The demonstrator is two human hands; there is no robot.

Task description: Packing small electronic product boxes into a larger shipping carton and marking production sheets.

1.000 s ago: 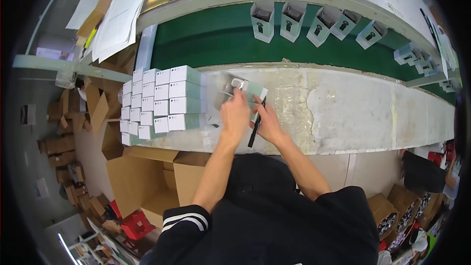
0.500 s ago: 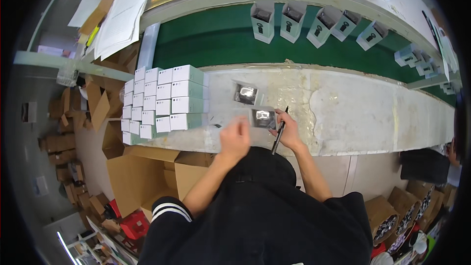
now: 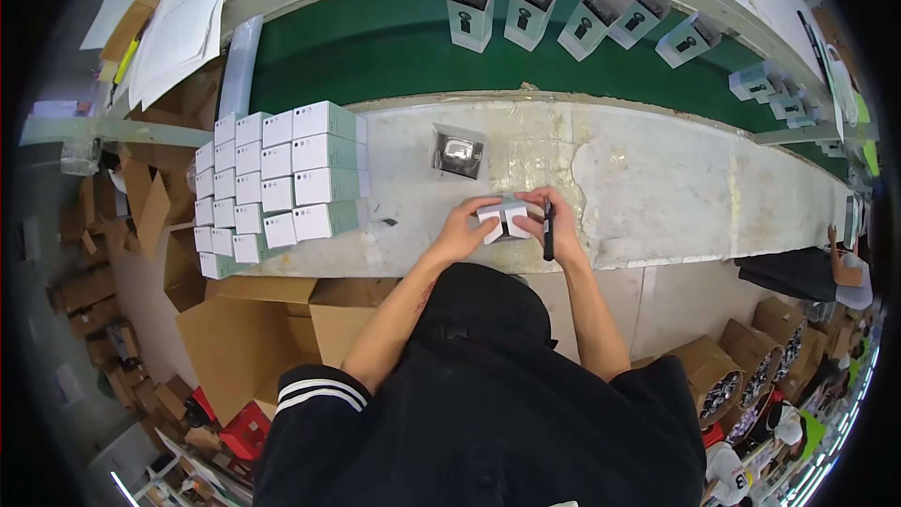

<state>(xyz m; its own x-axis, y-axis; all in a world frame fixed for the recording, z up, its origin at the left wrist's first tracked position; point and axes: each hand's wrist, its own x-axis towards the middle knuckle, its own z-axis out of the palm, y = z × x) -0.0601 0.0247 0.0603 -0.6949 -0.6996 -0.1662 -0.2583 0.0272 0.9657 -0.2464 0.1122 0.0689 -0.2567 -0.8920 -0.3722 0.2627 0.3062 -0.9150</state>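
Note:
Both my hands meet at a small white carton [image 3: 504,223] near the front edge of the worktop. My left hand [image 3: 459,231] grips its left side, thumb at the top flaps. My right hand [image 3: 561,223] pinches its right side and also keeps a black pen [image 3: 548,233] between the fingers. The carton's flaps are partly folded in, with a dark gap between them. Just beyond stands another open carton [image 3: 459,152] with a dark, clear-wrapped item inside. To the left, closed white-and-pale-green cartons [image 3: 321,152] are stacked in rows.
Several open cartons [image 3: 470,14] stand on the green conveyor belt [image 3: 375,47] behind the worktop [image 3: 676,188]. A big open cardboard box [image 3: 235,343] is on the floor at left. Papers [image 3: 192,14] lie at upper left. Another person [image 3: 845,268] is at the far right.
My left hand has come in from the left onto the carton. The carton's open top with the wrapped item showing is now mostly covered by flaps. The view has shifted slightly.

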